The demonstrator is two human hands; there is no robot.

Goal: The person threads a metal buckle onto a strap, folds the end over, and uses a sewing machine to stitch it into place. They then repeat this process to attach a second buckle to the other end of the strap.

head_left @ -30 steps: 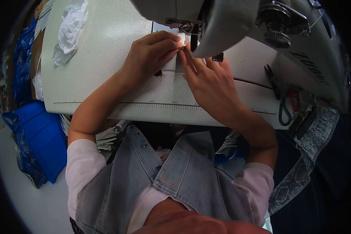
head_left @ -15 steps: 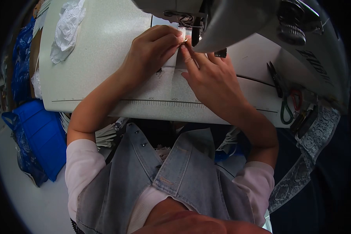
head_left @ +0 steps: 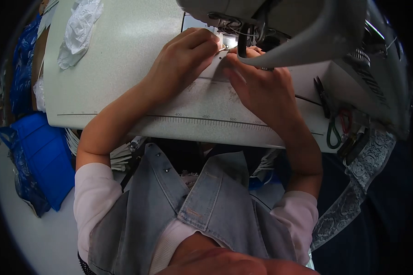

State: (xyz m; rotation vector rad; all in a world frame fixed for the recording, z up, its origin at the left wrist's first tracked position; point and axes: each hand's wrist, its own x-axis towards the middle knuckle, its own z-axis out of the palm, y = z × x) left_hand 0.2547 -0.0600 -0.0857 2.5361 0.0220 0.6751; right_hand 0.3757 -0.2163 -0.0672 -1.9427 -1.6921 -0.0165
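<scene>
The left hand [head_left: 183, 59] keeps its place at the head of the white strip [head_left: 217, 68], fingers drawn close together and pinching the strip's end just beside the presser foot [head_left: 242, 45]; a small shiny bit shows at the fingertips, too small to make out. What has changed is the right hand [head_left: 261, 87]. A moment ago it lay flat and long on the table [head_left: 124, 91], index finger stretched along the strip and pointing up at the foot. Now it has slid up and to the right, and its fingers are bent, knuckles raised, with the tips tucked under the overhang of the sewing machine [head_left: 307, 27]. The thumb rests on the strip, but whether the hidden fingertips grip it or only press it down cannot be told. The strip itself lies flat on the table between the two hands, its upper end at the foot. The head has also leaned in, so the machine fills more of the view. With both hands now crowded at the foot, the work looks to have moved from smoothing the strip to fine placing of its end. The ruler scale [head_left: 206, 118], the snips [head_left: 322, 95] and the crumpled plastic bag [head_left: 80, 30] lie as before, well apart from the hands.
</scene>
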